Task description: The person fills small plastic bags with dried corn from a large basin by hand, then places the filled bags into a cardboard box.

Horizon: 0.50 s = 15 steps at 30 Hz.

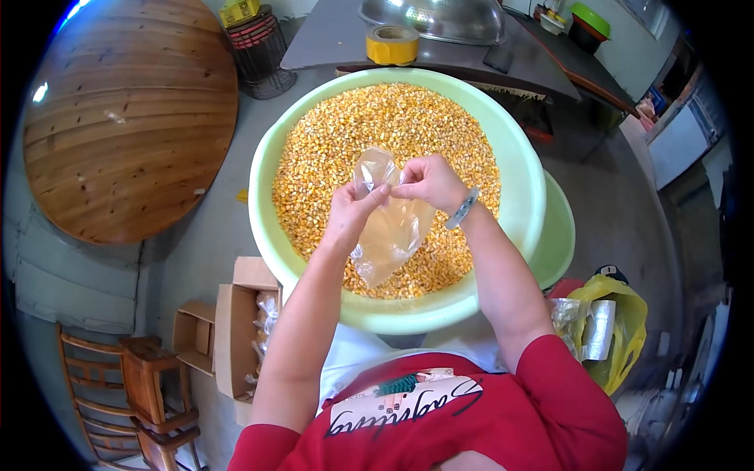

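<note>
A clear plastic bag [390, 235] hangs between my two hands, over a big pale green basin [271, 169] of loose yellow corn kernels [393, 110]. My left hand [351, 210] pinches the bag near its upper part between thumb and fingers. From the other side my right hand [433, 182] grips the same bag, thumb and forefinger pressed together close to the left fingertips. The bag looks thin and crumpled, and kernels show through it. A bracelet [463, 208] circles my right wrist.
Behind the basin, a roll of yellow tape [392, 45] and a metal colander [440, 17] stand on a grey table [322, 47]. Cardboard boxes [228, 337] are at lower left, a yellow plastic bag [626, 337] at lower right. A round wooden tabletop [129, 118] leans at left, above chairs [153, 377].
</note>
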Each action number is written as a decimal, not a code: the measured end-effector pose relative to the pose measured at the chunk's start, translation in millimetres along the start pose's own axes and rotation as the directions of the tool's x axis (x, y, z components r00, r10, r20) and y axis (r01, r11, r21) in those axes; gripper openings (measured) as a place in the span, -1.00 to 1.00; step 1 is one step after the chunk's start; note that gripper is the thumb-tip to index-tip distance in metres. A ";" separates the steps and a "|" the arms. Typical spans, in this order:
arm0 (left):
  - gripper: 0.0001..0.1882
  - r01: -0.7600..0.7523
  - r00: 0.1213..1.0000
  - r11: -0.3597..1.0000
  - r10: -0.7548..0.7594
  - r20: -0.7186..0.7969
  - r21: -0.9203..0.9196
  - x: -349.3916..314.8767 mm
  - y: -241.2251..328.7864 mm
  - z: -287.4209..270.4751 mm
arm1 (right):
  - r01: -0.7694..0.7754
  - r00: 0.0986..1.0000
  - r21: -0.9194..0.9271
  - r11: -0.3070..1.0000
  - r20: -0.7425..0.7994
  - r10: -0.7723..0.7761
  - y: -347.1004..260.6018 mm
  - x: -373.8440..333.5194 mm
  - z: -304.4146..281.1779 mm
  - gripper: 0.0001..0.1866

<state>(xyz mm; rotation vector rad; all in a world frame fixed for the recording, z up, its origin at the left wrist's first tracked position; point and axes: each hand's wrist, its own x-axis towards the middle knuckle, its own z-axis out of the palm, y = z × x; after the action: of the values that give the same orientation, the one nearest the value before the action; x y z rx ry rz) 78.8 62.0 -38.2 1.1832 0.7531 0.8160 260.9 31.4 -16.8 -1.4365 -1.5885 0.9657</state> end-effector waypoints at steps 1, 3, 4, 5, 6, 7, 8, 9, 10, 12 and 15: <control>-0.84 -0.022 1.000 1.000 0.022 0.012 -0.006 0.5 -2.4 0.3 | 0.008 1.000 -0.011 1.000 0.000 -0.008 -0.8 -0.1 1.7 -0.87; -0.85 -0.036 0.999 0.999 0.037 0.013 -0.027 0.9 -2.6 -0.7 | -0.012 0.999 0.184 0.983 0.034 0.006 -3.2 -1.0 3.7 -0.88; -0.87 -0.026 1.000 0.999 0.026 0.003 -0.043 0.4 -1.5 -1.8 | -0.025 0.999 0.279 0.960 0.051 0.011 -3.9 -1.5 4.1 -0.88; -0.88 -0.017 1.000 0.998 0.016 -0.005 -0.059 0.2 -0.8 -2.3 | -0.012 0.999 0.322 0.947 0.036 0.001 -4.5 -1.6 3.9 -0.88; -0.88 -0.021 1.000 0.999 0.022 0.004 -0.036 1.4 -2.9 -2.8 | 0.001 1.000 0.363 0.932 0.020 -0.009 -5.0 -1.4 3.5 -0.87; -0.88 -0.026 1.000 1.000 0.027 0.012 -0.012 3.5 -6.6 -3.9 | 0.015 1.000 0.404 0.915 0.004 -0.018 -5.3 -1.2 3.1 -0.87; -0.87 -0.031 0.999 0.999 0.030 0.021 0.013 4.4 -7.3 -3.9 | 0.025 1.000 0.337 0.941 0.009 -0.029 -4.7 -1.0 2.5 -0.87; -0.87 -0.021 0.999 0.999 0.022 0.031 -0.027 4.2 -7.1 -3.1 | 0.035 0.999 0.269 0.963 0.015 -0.041 -3.9 -0.9 1.7 -0.87; -0.87 -0.011 0.999 0.998 0.014 0.042 -0.068 3.5 -5.8 -1.4 | 0.046 0.998 0.199 0.979 0.021 -0.051 -3.1 -0.7 1.2 -0.87; -0.87 0.024 0.997 0.994 -0.016 0.070 -0.109 3.7 -5.5 -0.9 | 0.058 0.998 0.215 0.975 0.018 -0.063 0.0 -0.1 1.4 -0.88; -0.84 0.035 0.996 0.996 -0.027 0.090 -0.083 5.2 -6.7 -3.4 | 0.050 0.998 0.213 0.976 0.015 -0.054 0.6 0.8 2.7 -0.87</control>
<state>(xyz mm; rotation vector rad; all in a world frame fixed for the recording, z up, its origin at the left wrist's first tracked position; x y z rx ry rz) 79.6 66.9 -45.8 1.1219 0.6564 0.7578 258.6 32.2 -18.4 -1.2360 -1.4805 1.0876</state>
